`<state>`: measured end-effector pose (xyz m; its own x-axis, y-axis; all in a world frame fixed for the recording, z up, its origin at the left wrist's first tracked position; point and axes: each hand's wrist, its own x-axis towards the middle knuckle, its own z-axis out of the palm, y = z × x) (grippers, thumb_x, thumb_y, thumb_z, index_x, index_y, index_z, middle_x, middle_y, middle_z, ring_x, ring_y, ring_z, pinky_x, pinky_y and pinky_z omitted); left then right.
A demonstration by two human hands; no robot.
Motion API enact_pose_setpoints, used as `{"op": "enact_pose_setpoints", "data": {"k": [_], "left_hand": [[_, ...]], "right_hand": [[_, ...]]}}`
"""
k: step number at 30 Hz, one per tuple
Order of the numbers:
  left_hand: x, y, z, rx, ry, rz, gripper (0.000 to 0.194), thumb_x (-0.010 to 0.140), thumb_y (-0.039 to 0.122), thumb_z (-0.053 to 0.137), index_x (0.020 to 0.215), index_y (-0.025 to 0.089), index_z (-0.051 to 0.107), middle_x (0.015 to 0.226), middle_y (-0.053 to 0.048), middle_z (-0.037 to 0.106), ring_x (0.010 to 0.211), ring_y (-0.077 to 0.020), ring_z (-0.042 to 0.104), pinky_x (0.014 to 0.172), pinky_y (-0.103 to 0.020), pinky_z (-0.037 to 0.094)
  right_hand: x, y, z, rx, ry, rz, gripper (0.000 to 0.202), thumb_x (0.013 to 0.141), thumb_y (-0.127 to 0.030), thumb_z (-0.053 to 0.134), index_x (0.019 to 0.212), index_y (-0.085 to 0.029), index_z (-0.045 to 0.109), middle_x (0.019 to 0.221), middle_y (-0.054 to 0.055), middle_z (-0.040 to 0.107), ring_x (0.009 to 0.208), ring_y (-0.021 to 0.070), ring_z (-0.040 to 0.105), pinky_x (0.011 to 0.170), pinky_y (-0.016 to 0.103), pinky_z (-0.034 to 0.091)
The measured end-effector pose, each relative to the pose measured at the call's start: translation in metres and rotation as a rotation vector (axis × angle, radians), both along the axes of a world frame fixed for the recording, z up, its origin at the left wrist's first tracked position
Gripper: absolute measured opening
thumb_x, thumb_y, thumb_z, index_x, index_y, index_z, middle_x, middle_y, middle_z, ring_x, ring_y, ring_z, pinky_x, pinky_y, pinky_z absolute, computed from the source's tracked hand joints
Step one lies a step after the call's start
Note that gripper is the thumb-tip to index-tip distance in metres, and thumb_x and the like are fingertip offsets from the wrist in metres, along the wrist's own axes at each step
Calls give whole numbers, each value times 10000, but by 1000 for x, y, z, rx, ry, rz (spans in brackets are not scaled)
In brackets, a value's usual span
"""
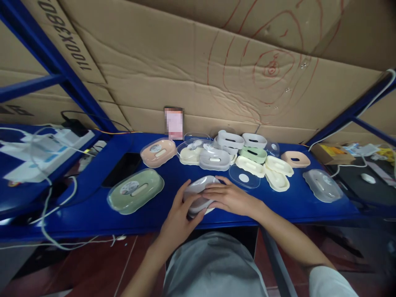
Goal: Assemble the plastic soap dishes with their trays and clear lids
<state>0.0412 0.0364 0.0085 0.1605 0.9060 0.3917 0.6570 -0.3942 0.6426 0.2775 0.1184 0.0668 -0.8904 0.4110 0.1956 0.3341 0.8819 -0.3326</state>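
Observation:
At the front edge of the blue table I hold a grey-lilac plastic soap box between both hands. My left hand wraps its left side, thumb at the near edge. My right hand lies over its top and right side, fingers closed on it, so much of the box is hidden. Under my right fingers shows a small pale piece. Left of my hands sits a green soap box with a clear lid. A clear lid with a round white label lies just beyond my right hand.
Behind my hands are a peach lidded box, a grey box and several cream, green and white trays. To the right lies a grey lidded box. A dark phone and white power strips are left. Cardboard stands behind.

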Motion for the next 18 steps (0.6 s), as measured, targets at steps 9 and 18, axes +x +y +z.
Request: {"op": "enact_pose_setpoints", "data": {"k": [9,18], "left_hand": [[3,0,-13,79,176,11,648,1012,378,687,1601,338,422,1662,-147,472,1494,-365,530,1162,-571,523],[0,46,35,300,85,32,100,1060,335,595,1079,239,618,1387,-99,678,1470,-304,527,1205,-515,475]], "right_hand": [[29,85,44,317,127,-353,334,1107,-372,541,1385,-253,682,1402,103,729,1365,286,633,1251,571,336],[115,128,34,335,219,-612,474,1117,-427,416,1517,-244,592,1651,132,505,1557,317,443,1275,595,348]]}}
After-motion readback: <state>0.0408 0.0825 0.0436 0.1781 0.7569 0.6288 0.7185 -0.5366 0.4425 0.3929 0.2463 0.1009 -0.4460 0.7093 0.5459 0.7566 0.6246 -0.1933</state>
